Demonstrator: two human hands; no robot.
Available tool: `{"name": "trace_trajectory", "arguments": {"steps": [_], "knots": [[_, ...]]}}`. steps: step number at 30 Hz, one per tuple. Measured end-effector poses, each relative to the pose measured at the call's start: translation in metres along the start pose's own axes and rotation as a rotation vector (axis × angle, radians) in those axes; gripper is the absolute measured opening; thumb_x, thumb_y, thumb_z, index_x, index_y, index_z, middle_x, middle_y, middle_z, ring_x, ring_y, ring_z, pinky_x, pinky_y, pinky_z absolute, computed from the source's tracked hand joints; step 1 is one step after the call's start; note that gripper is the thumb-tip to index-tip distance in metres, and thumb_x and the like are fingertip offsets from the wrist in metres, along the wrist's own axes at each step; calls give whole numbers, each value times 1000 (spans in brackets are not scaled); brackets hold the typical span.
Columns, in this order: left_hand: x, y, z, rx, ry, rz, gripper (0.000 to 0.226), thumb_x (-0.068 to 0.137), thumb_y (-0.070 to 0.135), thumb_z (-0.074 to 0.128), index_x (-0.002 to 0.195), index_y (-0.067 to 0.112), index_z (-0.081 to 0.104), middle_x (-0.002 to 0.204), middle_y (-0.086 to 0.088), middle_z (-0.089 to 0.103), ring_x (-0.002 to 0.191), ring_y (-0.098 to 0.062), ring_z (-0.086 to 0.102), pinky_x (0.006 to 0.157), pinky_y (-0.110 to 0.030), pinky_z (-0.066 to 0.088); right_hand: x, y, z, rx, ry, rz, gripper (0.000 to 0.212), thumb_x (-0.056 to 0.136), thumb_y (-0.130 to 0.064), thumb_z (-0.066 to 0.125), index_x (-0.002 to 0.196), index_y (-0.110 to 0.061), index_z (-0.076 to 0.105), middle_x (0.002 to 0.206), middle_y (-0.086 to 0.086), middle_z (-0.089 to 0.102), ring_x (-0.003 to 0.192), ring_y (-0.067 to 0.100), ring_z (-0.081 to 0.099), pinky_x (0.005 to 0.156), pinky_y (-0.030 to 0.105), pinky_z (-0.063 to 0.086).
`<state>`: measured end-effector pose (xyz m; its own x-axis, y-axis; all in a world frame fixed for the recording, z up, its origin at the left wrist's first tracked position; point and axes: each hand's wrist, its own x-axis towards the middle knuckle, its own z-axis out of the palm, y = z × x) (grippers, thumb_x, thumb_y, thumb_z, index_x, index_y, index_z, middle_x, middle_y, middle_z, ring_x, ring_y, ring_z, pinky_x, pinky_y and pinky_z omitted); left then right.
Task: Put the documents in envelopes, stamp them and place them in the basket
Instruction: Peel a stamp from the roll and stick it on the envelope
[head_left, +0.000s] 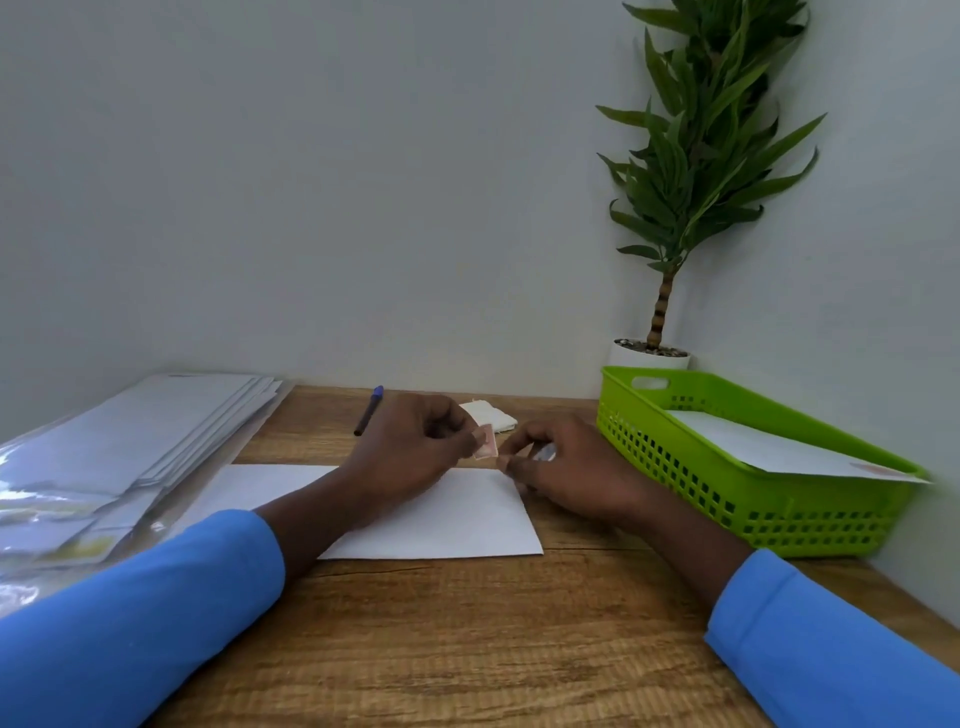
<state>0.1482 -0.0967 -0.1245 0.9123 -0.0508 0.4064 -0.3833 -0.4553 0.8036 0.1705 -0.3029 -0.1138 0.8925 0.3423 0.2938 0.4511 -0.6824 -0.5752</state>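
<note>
Pink stamp | L hand pinches | R hand beside | over envelope

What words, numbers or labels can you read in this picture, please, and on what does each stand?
No text is legible.
The stamp in the left hand: pinkish print, too blurred to read.
The envelope in the green basket: reddish corner mark, too blurred to read.

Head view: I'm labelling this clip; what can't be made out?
Head view:
- stamp: design too small, blurred; partly covered by left hand.
- right hand: curled fingers hide what, if anything, it holds.
- envelope on table: middle hidden by left forearm.
- envelope stack: count lost to glare, left edge.
</note>
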Motion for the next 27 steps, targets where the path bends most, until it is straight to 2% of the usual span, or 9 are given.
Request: {"name": "trace_trajectory", "arguments": {"steps": [2,7,12,15,21,24,27], "knots": [[4,-1,1,79,-57,-7,13,90,33,76,82,24,78,76,-7,73,67,-15,59,64,-37,46,2,3,0,48,12,14,4,87,-30,73,90,-29,77,90,-11,72,86,9,68,76,27,53],[9,3,9,170,-134,-99,14,91,22,74,79,18,81,77,-2,76,68,-11,61,69,-36,51,5,4,-3,2,-29,18,9,86,-25,72,86,-33,73,92,-10,73,86,5,67,80,28,55],[13,3,11,264,-149,-113,15,90,24,73,78,23,80,78,5,76,86,-16,70,83,-41,58,6,5,-5,4,-58,18,6,88,-29,72,85,-29,77,85,-8,76,83,6,68,78,28,54],[13,4,11,292,-165,-124,17,91,24,72,76,24,79,77,7,76,84,-11,68,80,-37,57,9,7,-3,-7,-49,20,8,88,-32,72,86,-26,78,84,-9,75,82,5,67,75,27,53],[11,7,12,326,-161,-126,17,90,25,72,74,23,78,75,5,75,82,-13,69,72,-34,55,8,6,-3,-31,-56,6,11,86,-36,74,90,-27,79,91,-9,74,88,6,66,77,28,54],[10,7,13,362,-163,-110,16,90,27,73,75,24,78,74,7,75,80,-11,68,72,-38,58,6,5,-3,-32,-68,0,12,84,-38,78,91,-28,78,94,-11,73,90,5,65,74,25,52],[10,7,14,381,-155,-91,15,90,29,75,77,24,78,73,10,74,78,-9,66,69,-32,55,3,2,-4,-3,-69,0,15,78,-34,83,91,-29,77,95,-10,71,90,6,64,72,24,51]]}}
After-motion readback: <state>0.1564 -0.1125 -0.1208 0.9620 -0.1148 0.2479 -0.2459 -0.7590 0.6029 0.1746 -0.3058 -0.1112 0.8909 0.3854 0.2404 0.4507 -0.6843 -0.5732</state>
